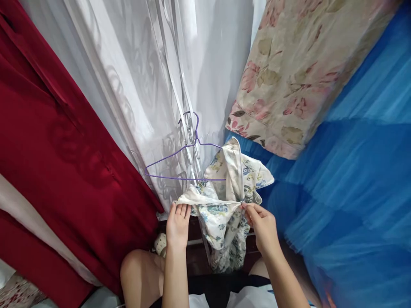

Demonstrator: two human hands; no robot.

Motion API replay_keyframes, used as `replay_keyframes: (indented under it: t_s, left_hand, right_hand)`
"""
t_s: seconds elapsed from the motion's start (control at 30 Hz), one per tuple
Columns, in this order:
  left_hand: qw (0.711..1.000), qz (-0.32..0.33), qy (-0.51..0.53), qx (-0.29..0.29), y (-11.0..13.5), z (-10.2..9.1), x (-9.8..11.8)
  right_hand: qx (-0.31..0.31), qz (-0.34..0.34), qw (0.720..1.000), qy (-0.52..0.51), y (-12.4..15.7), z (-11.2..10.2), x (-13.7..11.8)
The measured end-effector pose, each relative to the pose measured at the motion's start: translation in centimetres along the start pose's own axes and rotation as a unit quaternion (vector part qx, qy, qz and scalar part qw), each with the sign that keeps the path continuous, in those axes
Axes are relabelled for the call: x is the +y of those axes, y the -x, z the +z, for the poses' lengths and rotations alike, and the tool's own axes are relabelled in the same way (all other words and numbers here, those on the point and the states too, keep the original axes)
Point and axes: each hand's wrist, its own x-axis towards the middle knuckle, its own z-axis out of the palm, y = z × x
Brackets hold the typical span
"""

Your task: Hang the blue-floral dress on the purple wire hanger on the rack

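A white garment with blue and yellow flowers (218, 222) hangs by one side from a purple wire hanger (167, 159); its right shoulder part is over the hanger's right arm, while the left arm is bare. My left hand (178, 220) pinches the left end of the garment's edge between thumb and fingers. My right hand (259, 218) pinches the same edge farther right, near the garment's middle. Between both hands the edge is drawn out almost straight. The lower part of the garment droops in folds above my lap.
White sheer curtains (128, 85) with pale straps (180, 85) hang behind the hanger. On the left is a dark red curtain (64, 141); on the right hang a cream floral cloth (289, 81) and blue ruffled fabric (346, 192). A cream perforated shoe (160, 244) shows beside my knee.
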Motion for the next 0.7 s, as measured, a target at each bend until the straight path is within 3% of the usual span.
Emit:
replay_keyframes:
  t_s: [0.13, 0.27, 0.3, 0.37, 0.43, 0.5, 0.6, 0.7]
  left_hand:
    - [0.987, 0.074, -0.056, -0.133, 2.9, 3.2, 0.9]
    - [0.955, 0.150, -0.184, -0.179, 5.8, 4.7, 1.5]
    - [0.945, 0.164, -0.207, -0.194, 6.3, 4.9, 1.6]
    - [0.917, 0.179, -0.257, -0.249, 7.0, 5.3, 1.7]
    - [0.877, 0.171, -0.315, -0.319, 7.7, 5.9, 1.8]
    - [0.845, 0.163, -0.354, -0.367, 8.1, 6.5, 1.6]
    - [0.853, 0.145, -0.321, -0.386, 8.1, 7.5, 0.9]
    - [0.855, 0.100, -0.308, -0.405, 6.9, 8.5, -0.2]
  right_hand:
    - [0.049, -0.025, 0.998, 0.038, 0.0, -0.6, 1.0]
    - [0.131, -0.114, 0.983, 0.057, 1.7, 0.6, -0.1]
    - [0.110, -0.131, 0.984, 0.057, 2.2, 0.9, -0.7]
    - [-0.004, -0.136, 0.990, 0.042, 3.0, 1.5, -2.1]
    - [-0.149, -0.090, 0.985, 0.012, 3.6, 1.9, -3.4]
    - [-0.235, -0.012, 0.972, -0.022, 4.0, 2.1, -4.3]
    - [-0.251, 0.101, 0.956, -0.115, 4.2, 1.5, -4.5]
    - [-0.236, 0.166, 0.940, -0.180, 4.1, -0.4, -4.3]
